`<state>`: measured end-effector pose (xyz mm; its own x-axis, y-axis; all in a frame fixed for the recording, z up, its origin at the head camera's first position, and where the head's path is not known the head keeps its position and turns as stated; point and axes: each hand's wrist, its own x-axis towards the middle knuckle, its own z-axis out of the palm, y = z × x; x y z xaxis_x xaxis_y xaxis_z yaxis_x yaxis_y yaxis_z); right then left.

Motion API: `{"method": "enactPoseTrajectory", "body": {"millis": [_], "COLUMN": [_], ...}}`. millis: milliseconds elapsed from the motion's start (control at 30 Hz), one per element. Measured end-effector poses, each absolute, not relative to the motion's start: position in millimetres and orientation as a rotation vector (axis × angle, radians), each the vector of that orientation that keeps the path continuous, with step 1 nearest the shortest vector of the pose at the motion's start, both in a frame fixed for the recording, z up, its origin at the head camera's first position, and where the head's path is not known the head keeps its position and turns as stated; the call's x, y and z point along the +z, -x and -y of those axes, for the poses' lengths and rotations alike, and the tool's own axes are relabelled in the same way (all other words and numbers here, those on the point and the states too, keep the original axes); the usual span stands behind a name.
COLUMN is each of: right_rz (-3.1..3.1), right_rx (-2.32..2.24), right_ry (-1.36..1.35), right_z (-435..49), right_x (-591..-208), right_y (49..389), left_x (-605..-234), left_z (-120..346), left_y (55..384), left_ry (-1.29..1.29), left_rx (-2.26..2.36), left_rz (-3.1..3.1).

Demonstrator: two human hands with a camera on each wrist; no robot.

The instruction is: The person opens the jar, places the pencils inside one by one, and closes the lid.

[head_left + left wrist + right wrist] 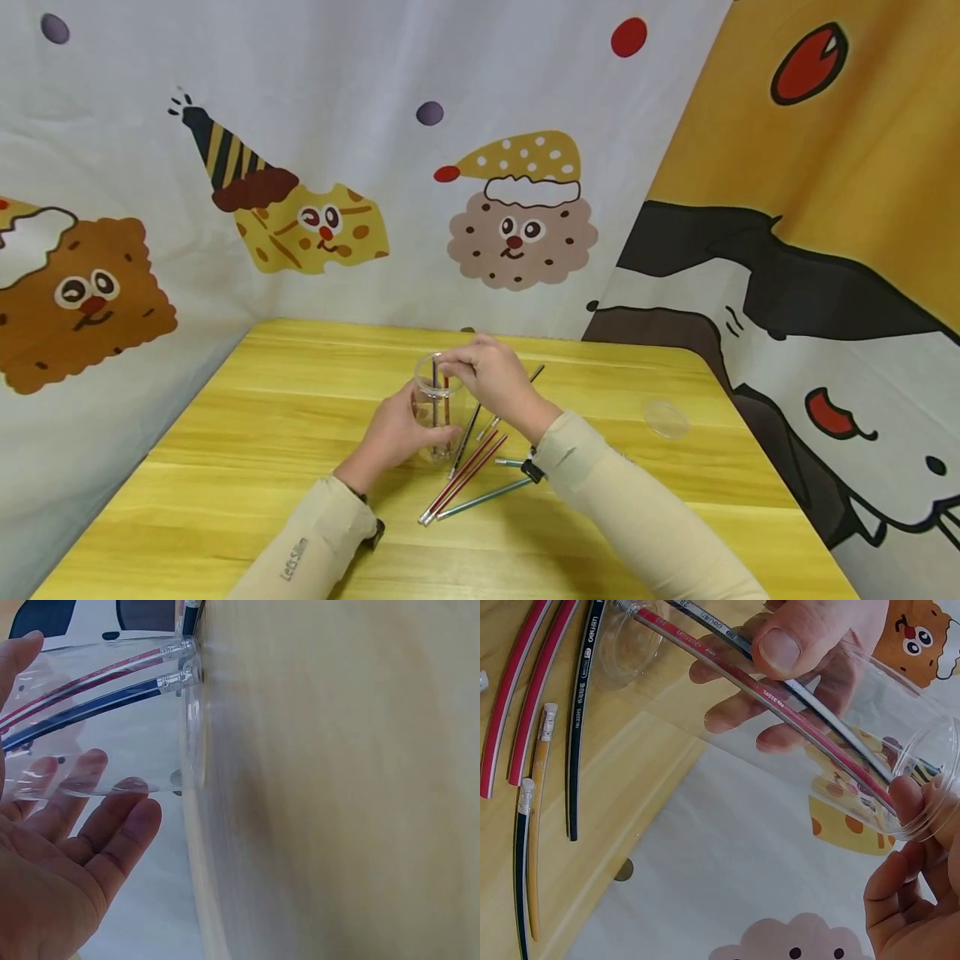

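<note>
Inside the clear jar (146, 739) stand red and blue pencils (90, 712).

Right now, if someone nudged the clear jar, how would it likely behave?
The clear jar looks light for its size, since its walls appear thin and it contains just two pencils. Being taller than wide, it could tip fairly easily, though the left hand around it should steady it. If toppled, its round sides would probably let it roll.
</note>
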<state>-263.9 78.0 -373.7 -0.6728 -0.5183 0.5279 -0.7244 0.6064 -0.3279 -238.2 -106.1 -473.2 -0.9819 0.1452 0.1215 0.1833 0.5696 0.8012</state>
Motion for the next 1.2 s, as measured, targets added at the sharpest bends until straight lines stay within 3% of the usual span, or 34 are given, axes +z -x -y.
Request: {"method": "enactPoseTrajectory", "body": {"millis": [533,733,1000,1200], "right_rz": [2.475,2.548,2.651,2.892], "right_rx": [0.819,1.123,1.156,0.947], "right_ry": [-0.971,-0.861,-0.606,-0.519], "right_z": [-73,-81,-166,-245], "right_x": [-389,-384,-368,-396], "right_y": [259,258,270,262], "left_x": [-482,-483,-477,-471], "left_z": [110,111,106,104], "left_y": [228,229,236,238], "left_ry": [0.291,0.258,0.230,0.220], "left_rx": [-1.434,-1.422,-1.381,-1.347], "left_rz": [2.765,2.778,2.793,2.806]}}
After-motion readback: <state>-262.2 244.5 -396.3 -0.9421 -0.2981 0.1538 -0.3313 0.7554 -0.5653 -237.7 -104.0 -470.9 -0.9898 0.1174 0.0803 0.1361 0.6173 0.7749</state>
